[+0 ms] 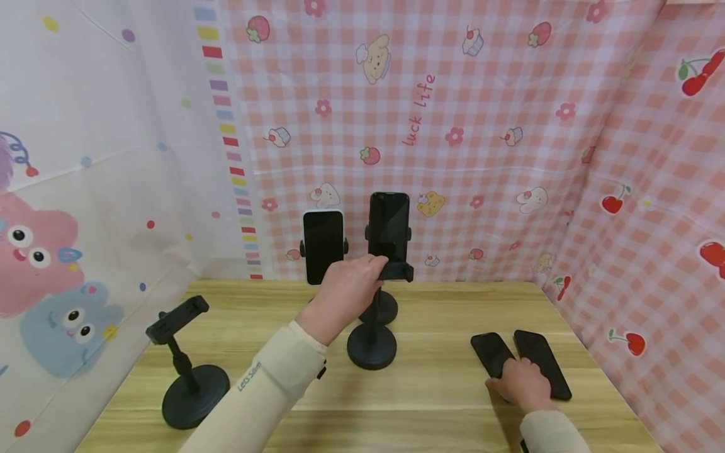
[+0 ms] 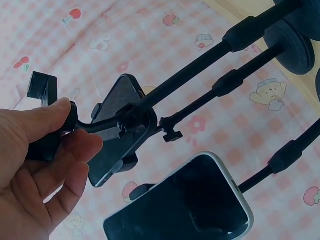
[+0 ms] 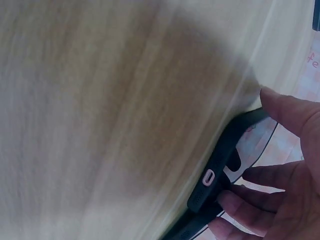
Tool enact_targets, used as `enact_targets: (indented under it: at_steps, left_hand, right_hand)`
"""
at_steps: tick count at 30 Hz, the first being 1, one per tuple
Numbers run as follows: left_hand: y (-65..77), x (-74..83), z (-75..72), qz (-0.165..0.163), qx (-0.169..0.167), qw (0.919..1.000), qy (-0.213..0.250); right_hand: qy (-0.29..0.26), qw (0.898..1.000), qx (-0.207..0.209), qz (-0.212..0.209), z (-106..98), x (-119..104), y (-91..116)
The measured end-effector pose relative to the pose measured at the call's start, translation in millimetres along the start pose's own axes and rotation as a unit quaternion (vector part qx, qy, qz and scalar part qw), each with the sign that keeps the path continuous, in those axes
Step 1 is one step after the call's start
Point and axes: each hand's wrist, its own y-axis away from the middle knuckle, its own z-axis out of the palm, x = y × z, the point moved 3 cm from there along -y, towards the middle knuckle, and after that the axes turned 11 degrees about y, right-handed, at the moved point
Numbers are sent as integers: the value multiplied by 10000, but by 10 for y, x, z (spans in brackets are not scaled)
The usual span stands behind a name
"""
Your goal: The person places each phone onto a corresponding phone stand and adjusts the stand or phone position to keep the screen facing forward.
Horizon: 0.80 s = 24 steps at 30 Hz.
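Wooden table point(image 1: 430, 402) bore 4 black stands, broad bases presumably keeping poles upright. Near stand point(image 1: 371, 346) stood mid-table; left stand point(image 1: 182, 365), holding no phone, stood apart. My left hand point(image 1: 348, 286) pinched the near stand just behind its holder point(image 1: 398, 272), likely steadying the joint. My right hand point(image 1: 523, 384) straddled the left flat phone point(image 1: 491, 351), a span giving purchase on both edges; whether the fingers had closed, I couldn't tell. Right flat phone point(image 1: 540, 362) lay just beside. Behind, side arms braced a white-rimmed phone point(image 1: 323, 245) and a black upright phone point(image 1: 389, 217), screens outward.
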Motion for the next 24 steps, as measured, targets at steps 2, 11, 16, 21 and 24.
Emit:
enact_targets:
  at_steps: [2,11,16,21,24]
  left_hand:
    - [-8,5,0,-16,-55,10000,45]
    - [-39,2,-15,-187,-271,9994,47]
    - [-39,-6,-6,-269,-273,9990,247]
    - [-37,-5,4,-238,-195,9990,328]
    - [-39,0,7,-236,-191,9988,380]
  right_hand:
    - [31,9999,118,-23,14,1,15]
    - [150,9993,328,-49,19,-19,47]
    - [212,9991,356,-72,7,-25,66]
    - [194,9988,430,-93,13,-24,69]
    - [85,9987,500,-100,25,-21,64]
